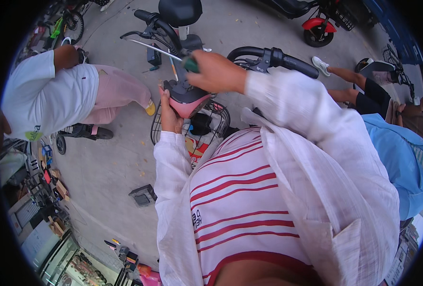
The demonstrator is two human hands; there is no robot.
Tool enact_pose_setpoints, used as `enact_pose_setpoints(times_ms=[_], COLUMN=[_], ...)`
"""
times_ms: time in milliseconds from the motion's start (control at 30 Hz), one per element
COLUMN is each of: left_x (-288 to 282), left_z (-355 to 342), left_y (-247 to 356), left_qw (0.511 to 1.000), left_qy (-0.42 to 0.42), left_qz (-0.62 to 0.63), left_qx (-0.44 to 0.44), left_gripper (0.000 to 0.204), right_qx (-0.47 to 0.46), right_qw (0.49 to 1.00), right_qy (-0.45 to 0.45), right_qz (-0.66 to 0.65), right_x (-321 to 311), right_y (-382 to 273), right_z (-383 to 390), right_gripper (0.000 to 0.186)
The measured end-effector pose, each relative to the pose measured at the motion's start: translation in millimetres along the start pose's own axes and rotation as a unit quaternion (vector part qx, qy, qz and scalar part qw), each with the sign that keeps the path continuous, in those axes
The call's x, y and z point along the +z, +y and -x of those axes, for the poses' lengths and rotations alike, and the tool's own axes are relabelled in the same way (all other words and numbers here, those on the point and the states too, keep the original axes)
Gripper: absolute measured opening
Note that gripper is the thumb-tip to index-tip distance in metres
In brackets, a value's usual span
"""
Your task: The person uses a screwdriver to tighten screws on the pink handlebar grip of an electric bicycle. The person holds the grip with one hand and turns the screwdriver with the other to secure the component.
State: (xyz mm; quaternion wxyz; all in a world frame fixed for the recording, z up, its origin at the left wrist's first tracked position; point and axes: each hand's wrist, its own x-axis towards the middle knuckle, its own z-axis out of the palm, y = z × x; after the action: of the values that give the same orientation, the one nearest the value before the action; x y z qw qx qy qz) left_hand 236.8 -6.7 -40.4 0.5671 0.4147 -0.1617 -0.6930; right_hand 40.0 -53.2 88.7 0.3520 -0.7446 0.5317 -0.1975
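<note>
In front of me stands an electric scooter with black handlebars (273, 58). At its middle sits a pink and black front cover (186, 99). My left hand (170, 113) grips the left edge of this cover, thumb up along its side. My right hand (217, 72), slightly blurred, is closed round the green handle of a screwdriver (190, 65). The screwdriver's long metal shaft points up and left, above the cover and past the left brake lever, its tip apart from the cover.
Below the cover, a black wire basket (155, 125) holds several items. The scooter's black seat (180, 12) lies beyond. A person in pink trousers (113, 90) stands at left, another in a blue top (395, 162) at right. A dark box (153, 55) rests on the ground.
</note>
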Motion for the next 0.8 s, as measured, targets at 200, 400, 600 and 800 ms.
enact_pose_setpoints(times_ms=[200,400,600,800], left_x=[8.1,1.3,1.9,21.7], left_z=[4.7,-1.2,6.8,14.7], left_y=[-14.9,-19.5,-22.0,4.1], left_qw=[0.997,0.986,0.995,1.0], left_qy=[0.041,-0.002,0.041,0.017], left_qz=[0.06,0.124,0.091,0.017], left_qx=[-0.018,-0.109,-0.019,-0.018], left_gripper=[0.048,0.045,0.045,0.046], right_qx=[0.007,0.104,0.098,0.005], right_qw=[0.993,0.994,0.995,0.993], right_qy=[-0.063,0.019,-0.019,-0.08], right_qz=[-0.096,-0.033,-0.015,0.085], right_x=[-35.4,22.8,15.4,-49.8], right_y=[18.4,56.6,33.3,15.1], right_z=[113.9,114.3,102.5,145.8], right_gripper=[0.029,0.026,0.029,0.043])
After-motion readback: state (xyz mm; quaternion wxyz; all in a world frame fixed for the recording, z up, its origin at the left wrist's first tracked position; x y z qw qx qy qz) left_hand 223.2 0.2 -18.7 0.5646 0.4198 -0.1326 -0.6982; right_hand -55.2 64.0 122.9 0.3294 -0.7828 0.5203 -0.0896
